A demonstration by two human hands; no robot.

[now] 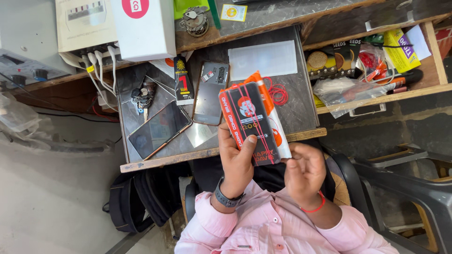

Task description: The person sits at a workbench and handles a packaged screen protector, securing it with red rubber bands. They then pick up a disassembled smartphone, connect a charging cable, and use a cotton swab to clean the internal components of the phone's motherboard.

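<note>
Above a small dark worktop, the left hand is closed around a dark, printed phone-accessory pack, thumb on its front, with an orange-and-white pack fanned behind it. The right hand is loosely curled, pinching the packs' lower corner. A firm left grip and light right-hand pull would likely separate them cleanly. Counted: two packs held, two phones lying flat, one key bunch.
</note>
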